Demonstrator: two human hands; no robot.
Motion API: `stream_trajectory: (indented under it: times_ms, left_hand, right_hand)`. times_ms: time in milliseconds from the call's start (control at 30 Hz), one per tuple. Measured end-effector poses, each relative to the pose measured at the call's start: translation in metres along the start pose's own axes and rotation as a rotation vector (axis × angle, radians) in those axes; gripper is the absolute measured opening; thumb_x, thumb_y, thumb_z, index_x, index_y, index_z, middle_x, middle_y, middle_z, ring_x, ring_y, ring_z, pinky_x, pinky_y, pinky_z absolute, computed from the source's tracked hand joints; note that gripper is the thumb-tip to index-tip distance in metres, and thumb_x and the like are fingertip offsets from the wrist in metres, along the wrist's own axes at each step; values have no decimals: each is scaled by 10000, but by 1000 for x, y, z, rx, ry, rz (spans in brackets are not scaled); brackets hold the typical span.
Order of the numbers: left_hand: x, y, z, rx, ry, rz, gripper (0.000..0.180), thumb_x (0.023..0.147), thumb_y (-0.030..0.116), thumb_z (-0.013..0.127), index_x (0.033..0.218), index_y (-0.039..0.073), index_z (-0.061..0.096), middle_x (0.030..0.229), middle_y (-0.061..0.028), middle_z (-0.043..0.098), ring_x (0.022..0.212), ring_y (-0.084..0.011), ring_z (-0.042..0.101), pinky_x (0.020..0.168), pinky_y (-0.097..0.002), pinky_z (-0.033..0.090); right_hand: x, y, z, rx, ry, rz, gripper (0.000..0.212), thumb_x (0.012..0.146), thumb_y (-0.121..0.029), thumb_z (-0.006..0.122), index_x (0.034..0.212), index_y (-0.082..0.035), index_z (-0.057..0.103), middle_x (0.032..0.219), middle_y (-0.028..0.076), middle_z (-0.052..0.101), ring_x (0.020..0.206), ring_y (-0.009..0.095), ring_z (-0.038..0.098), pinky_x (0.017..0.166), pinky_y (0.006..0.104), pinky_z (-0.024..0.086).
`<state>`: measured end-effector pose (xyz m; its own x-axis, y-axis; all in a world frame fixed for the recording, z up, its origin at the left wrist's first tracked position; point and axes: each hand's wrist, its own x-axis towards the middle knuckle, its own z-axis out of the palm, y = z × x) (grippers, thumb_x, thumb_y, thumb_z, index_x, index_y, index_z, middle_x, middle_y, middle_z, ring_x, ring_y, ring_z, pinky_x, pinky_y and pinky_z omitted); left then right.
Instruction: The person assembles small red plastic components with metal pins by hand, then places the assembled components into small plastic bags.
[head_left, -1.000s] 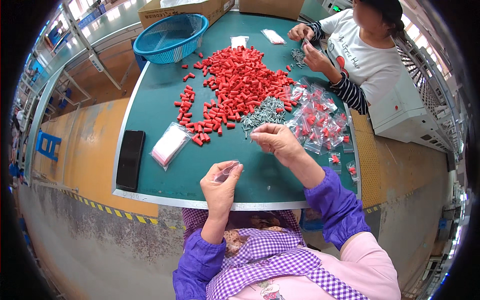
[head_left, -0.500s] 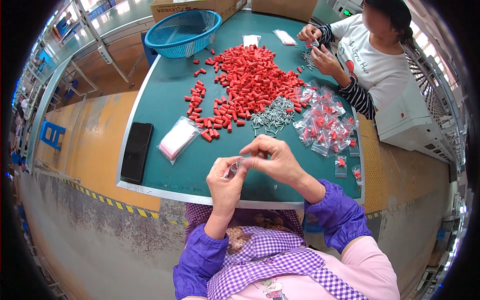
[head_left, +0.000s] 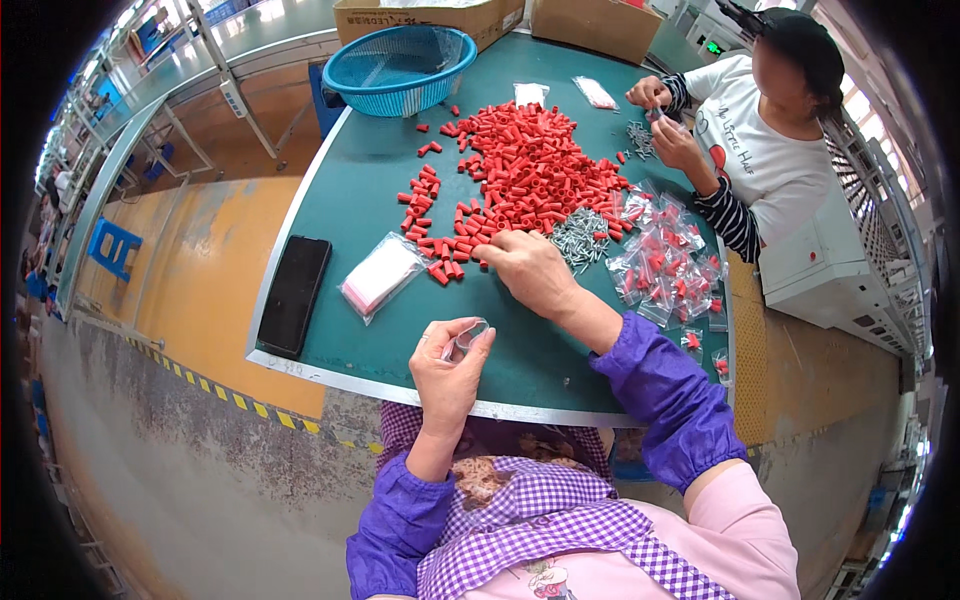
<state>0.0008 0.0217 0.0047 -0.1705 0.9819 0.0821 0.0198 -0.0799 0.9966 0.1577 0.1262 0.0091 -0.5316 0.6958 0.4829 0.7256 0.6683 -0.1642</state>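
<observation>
My left hand (head_left: 447, 372) is closed around a small clear plastic bag (head_left: 468, 338), its mouth spread between thumb and forefinger above the table's near edge. Farther forward, my right hand (head_left: 537, 272) reaches palm down to the near edge of a heap of red plastic sleeves (head_left: 540, 165). Its fingers are bent, with the tips on a red sleeve (head_left: 484, 264); the other fingertips are partly hidden. Just beyond that hand lies a pile of silver screws (head_left: 580, 240). Filled clear bags (head_left: 660, 265) with red sleeves inside are heaped to the right.
A black phone (head_left: 294, 297) and a pack of empty bags (head_left: 382, 276) lie at left on the green table (head_left: 375, 190). A blue basket (head_left: 400, 72) and cardboard boxes (head_left: 595, 30) stand at the back. Another person (head_left: 765, 150) works at the right side, holding a small clear bag.
My right hand has left the bag in my left hand and moved forward to the red sleeves. The bag's mouth now shows wider. The view has shifted slightly.
</observation>
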Motion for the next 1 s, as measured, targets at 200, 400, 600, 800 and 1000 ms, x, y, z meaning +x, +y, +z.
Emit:
stream_trajectory:
  times_ms: [200, 400, 600, 800, 1000]
  left_hand:
    - [4, -1, 0, 0, 17, 45, 145, 773, 26, 734, 885, -4, 647, 776, 12, 600, 669, -36, 533, 591, -172, 434]
    - [6, -7, 0, 52, 14, -34, 171, 755, 51, 744, 887, -13, 657, 820, -32, 585, 683, -68, 523, 591, -215, 425]
    - [11, -13, 4, 163, 36, 195, 172, 775, 69, 744, 898, -6, 650, 795, 9, 590, 667, -36, 502, 579, -180, 417]
    - [8, -5, 3, 169, -2, 96, 169, 767, 34, 725, 914, -4, 651, 821, -5, 590, 732, -80, 546, 652, -213, 451]
    - [5, -7, 1, 194, -66, 212, 153, 798, 0, 677, 949, -6, 651, 915, -21, 576, 785, -87, 576, 672, -209, 462]
  right_hand:
    - [4, 5, 6, -45, -164, -45, 167, 776, -45, 538, 928, -52, 607, 865, 99, 566, 826, 270, 601, 735, 368, 479]
    - [-3, -25, -31, 761, -140, 373, 158, 789, 8, 639, 944, -12, 617, 855, 55, 626, 782, 149, 610, 688, 264, 497]
    - [-9, -45, -49, 929, -212, 344, 180, 777, -55, 701, 942, -1, 654, 847, 54, 639, 727, 98, 596, 647, 256, 495]
    - [-17, -52, -47, 748, -80, 197, 155, 756, -81, 713, 888, -11, 670, 815, 97, 598, 694, 188, 603, 618, 308, 490]
    - [-15, -54, -50, 708, -74, 236, 144, 773, -133, 715, 832, -12, 663, 748, 70, 536, 613, 160, 536, 569, 305, 445]
